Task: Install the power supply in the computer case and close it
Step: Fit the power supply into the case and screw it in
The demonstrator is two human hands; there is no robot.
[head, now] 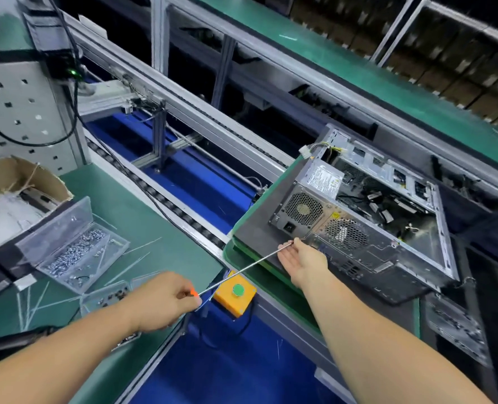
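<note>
An open computer case [434,237] lies on its side on a dark pallet [259,220], rear panel facing me. The grey power supply [306,205] sits in its near left corner, fan grille and socket outward. My left hand [166,301] grips the orange handle of a long thin screwdriver [242,271]. Its shaft runs up and right to the case's lower rear edge. My right hand [300,258] pinches the shaft close to the tip, palm up, beside the rear panel.
A clear plastic box of screws [75,252] and a smaller tray [105,297] stand on the green bench at left, beside a cardboard box [17,182]. A yellow box with a green button [236,293] sits at the bench edge. A roller conveyor runs diagonally.
</note>
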